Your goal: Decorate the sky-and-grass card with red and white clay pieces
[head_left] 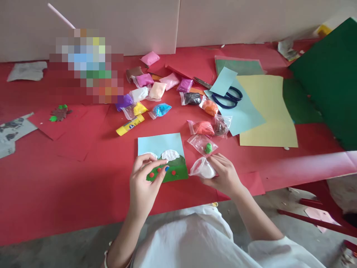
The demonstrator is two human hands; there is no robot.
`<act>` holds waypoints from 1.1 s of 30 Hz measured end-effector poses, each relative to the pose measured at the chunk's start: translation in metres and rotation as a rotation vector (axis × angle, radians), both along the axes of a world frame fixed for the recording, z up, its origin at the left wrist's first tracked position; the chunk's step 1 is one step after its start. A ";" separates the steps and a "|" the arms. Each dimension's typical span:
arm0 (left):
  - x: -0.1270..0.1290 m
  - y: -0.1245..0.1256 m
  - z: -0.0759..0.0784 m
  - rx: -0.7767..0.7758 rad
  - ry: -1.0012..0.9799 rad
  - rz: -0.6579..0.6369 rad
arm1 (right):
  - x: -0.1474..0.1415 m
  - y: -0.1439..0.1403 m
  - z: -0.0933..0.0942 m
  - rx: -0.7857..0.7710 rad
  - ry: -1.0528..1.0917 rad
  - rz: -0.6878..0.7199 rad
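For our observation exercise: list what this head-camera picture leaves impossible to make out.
- Pixelated patch, head view: blurring hides whatever stands there.
- Small sky-blue card with green clay ground: the left hand covers its lower left corner.
- Blue-handled scissors: a pale blue paper sheet hides the blades.
- Large dark green sheet: cut off by the right edge.

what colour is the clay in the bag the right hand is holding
White: the clay in the small clear bag held by the right hand, seen from the head camera.

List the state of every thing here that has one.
Left hand: fingertips on the card.
Right hand: pinching the white clay bag.
White clay bag: held, open.
Card: flat, decorated with clay.
Scissors: lying partly open.
Glue stick: capped, lying down.
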State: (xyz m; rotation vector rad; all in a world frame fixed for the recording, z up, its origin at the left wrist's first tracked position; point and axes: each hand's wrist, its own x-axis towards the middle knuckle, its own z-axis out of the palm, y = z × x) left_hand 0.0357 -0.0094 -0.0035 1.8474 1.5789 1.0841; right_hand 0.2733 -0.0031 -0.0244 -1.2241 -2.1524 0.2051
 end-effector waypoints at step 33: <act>0.012 0.011 -0.032 0.321 0.684 -0.204 | -0.001 0.014 -0.018 -0.163 0.025 0.309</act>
